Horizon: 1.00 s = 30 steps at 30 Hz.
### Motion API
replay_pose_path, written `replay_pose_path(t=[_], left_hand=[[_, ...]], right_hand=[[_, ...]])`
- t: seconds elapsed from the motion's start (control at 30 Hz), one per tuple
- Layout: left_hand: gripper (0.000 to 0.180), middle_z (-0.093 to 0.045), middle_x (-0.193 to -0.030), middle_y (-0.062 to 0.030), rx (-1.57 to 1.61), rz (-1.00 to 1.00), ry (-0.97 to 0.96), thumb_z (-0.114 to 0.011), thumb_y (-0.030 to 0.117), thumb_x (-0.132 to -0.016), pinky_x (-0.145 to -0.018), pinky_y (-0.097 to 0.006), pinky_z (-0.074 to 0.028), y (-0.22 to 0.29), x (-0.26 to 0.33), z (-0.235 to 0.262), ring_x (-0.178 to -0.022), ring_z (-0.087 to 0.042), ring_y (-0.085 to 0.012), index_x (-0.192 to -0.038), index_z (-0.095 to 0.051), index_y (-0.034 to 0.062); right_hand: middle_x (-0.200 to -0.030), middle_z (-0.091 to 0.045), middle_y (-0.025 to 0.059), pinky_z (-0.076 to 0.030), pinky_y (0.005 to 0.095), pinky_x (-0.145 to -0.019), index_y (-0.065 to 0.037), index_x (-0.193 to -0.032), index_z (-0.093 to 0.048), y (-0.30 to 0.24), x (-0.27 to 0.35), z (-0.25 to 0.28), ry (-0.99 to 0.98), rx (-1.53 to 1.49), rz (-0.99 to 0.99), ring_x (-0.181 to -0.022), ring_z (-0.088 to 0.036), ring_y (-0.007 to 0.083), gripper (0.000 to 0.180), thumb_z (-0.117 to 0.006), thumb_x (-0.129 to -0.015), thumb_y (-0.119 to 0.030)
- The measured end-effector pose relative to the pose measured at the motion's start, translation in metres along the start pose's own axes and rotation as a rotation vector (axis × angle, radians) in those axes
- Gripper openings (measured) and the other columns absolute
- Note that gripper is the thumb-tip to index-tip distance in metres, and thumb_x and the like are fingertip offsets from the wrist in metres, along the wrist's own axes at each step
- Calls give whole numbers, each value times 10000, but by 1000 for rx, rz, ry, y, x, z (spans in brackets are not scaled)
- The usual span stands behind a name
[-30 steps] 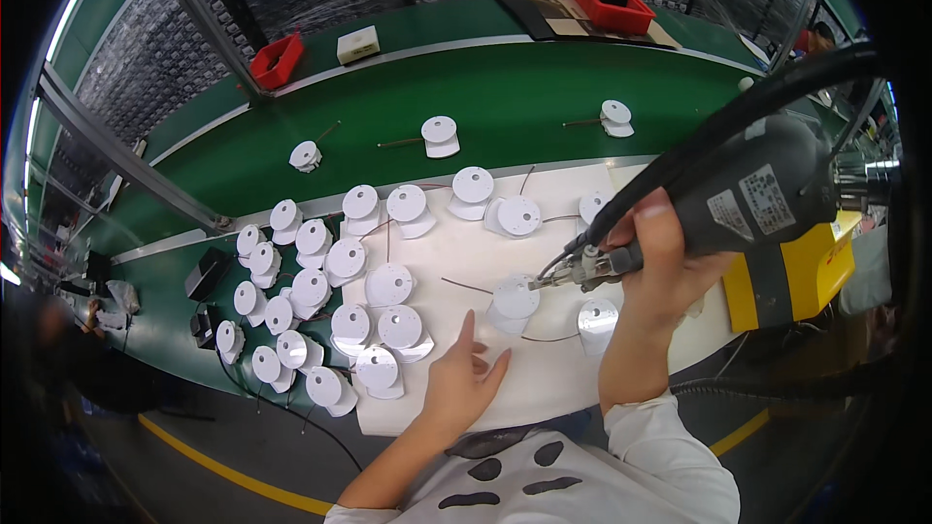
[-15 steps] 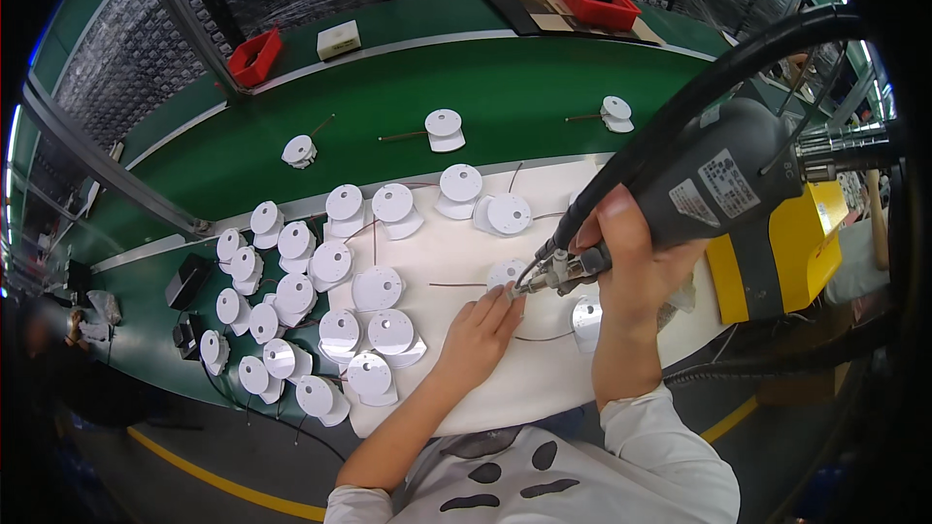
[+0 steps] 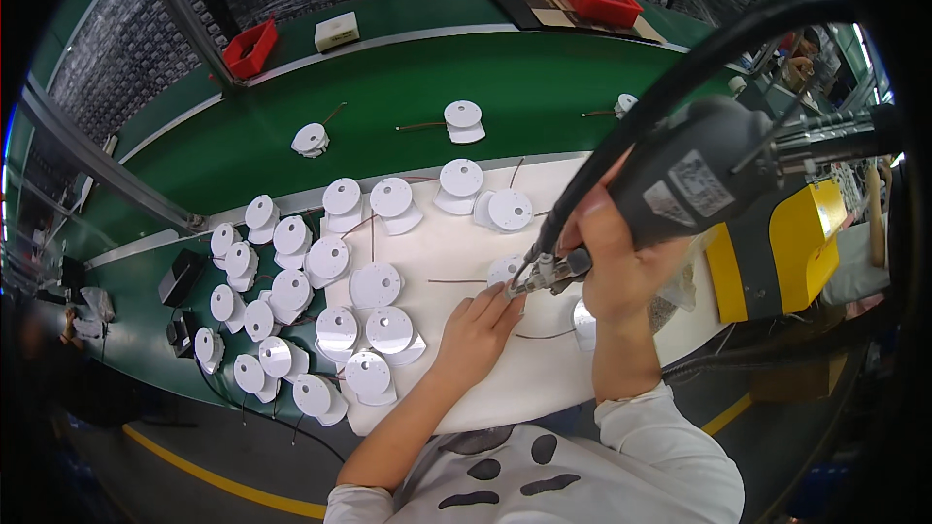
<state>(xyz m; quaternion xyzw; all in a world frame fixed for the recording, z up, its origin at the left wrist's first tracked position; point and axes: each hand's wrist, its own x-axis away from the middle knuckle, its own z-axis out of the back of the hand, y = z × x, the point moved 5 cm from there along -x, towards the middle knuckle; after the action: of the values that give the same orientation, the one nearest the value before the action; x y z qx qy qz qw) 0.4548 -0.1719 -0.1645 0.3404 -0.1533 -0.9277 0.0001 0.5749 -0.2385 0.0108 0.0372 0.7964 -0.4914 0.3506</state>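
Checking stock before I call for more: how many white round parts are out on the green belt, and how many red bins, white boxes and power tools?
White round parts on the green belt, clear of the mat: 3
Red bins: 2
White box: 1
Power screwdriver, in the right hand: 1
Total: 7

One label (image 3: 695,186) is visible: a pale rectangular sticker (dark print, unreadable here) on the grey body of the powered driver (image 3: 709,184). A small cream box (image 3: 336,31) sits at the far edge of the green conveyor (image 3: 388,97).
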Motion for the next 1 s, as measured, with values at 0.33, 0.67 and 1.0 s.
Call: replay_pose_path(t=[0.33, 0.67, 1.0], left_hand=[[355, -632, -1263, -107, 147, -48, -122, -667, 59, -816, -864, -362, -537, 1, 1, 3, -1185, -612, -275, -1169, -676, 16], [347, -583, -1339, -127, 164, -53, -179, -626, 89, -845, -950, -406, -489, 4, 2, 0, -1232, -575, -295, -1183, -693, 51], [402, -588, -1324, -110, 138, -39, -204, -669, 97, -814, -892, -386, -494, 3, 2, 1, -1212, -581, -275, -1216, -691, 82]], right_hand=[[-657, -551, 83, -407, 244, -461, 90, -1070, -489, -27, -10, 20, 203, 116, 122, -473, -448, 102, 290, -560, -843, -76], [-627, -523, 80, -397, 253, -437, 86, -1074, -489, -28, -7, 13, 185, 90, 136, -461, -438, 104, 288, -566, -838, -61], [-787, -630, 19, -425, 188, -499, 10, -1025, -613, -9, -4, 2, 57, -56, 88, -568, -561, 39, 217, -714, -834, 35]])
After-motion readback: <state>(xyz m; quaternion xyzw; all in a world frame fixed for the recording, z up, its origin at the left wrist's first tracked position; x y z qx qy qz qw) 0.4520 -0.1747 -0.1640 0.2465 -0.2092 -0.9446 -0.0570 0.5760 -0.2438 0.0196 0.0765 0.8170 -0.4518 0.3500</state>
